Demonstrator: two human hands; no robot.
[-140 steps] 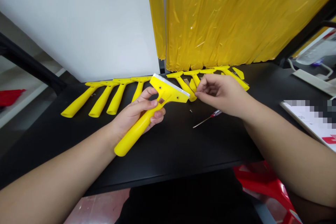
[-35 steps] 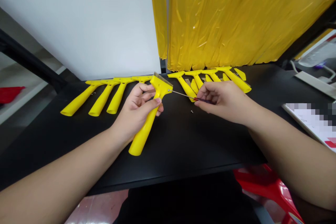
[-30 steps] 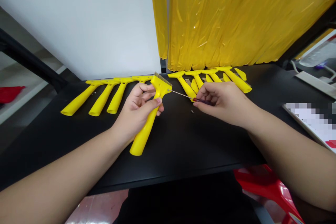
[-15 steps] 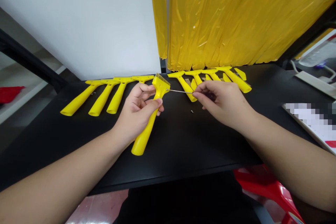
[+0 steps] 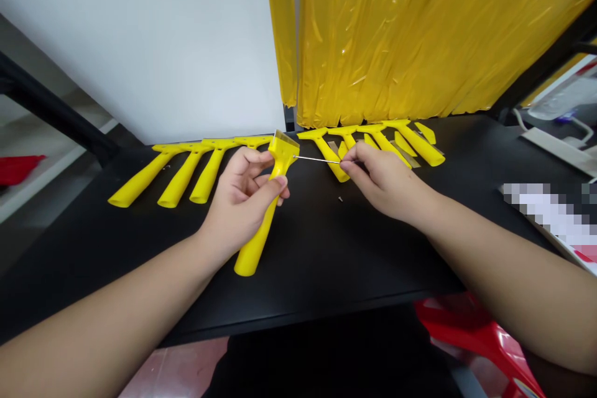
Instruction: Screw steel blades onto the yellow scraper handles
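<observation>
My left hand (image 5: 247, 193) is closed around a yellow scraper (image 5: 261, 233), held tilted with its head up and a clear-looking blade edge along the top. Between the fingers and thumb of my right hand (image 5: 380, 180) is a thin metal screwdriver (image 5: 317, 160); its handle is hidden in the hand. The shaft's tip meets a small screw on the side of the scraper's head. On the black table (image 5: 317, 261), below the shaft, lies a loose screw (image 5: 340, 199).
Several yellow scrapers (image 5: 175, 180) lie in a row at the back left. More yellow scrapers (image 5: 422, 144), with loose yellow pieces (image 5: 405, 144) and blades, lie at the back right. Yellow plastic sheeting (image 5: 396, 37) and a white panel (image 5: 186, 43) stand behind them.
The scraper's head and the screwdriver have shifted slightly left, with my right hand moving the same way. The screwdriver tip remains at the scraper's head.
</observation>
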